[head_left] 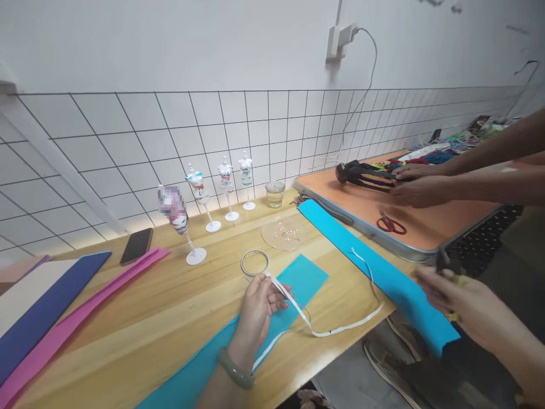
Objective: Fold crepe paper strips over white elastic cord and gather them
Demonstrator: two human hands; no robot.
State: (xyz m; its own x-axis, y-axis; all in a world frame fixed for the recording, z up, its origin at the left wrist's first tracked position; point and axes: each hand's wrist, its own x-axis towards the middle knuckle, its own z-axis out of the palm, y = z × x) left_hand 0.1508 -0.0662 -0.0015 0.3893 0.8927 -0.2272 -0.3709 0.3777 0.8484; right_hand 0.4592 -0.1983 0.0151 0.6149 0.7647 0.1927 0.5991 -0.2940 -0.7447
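Note:
My left hand (259, 304) pinches a white ribbon (302, 315) at the lower edge of a silver metal ring (254, 263), just above the table. From my fingers the ribbon trails to the right in a loop, its end lying on a blue strip. Another stretch of it runs down beside my wrist. To the right, my right hand (464, 301) grips a tool with a dark head and yellow handles (455, 282), seemingly pliers; blur and the fingers hide its exact shape. Beneath my left hand lies a teal paper strip (304, 278).
A clear round dish (283, 234) holds small beads. Behind it stand a glass jar (275, 194) and several small mannequin stands (206, 199). A phone (136, 246) lies left. Another person's hands (421, 184) work over an orange tray (409, 227) with red scissors (390, 224).

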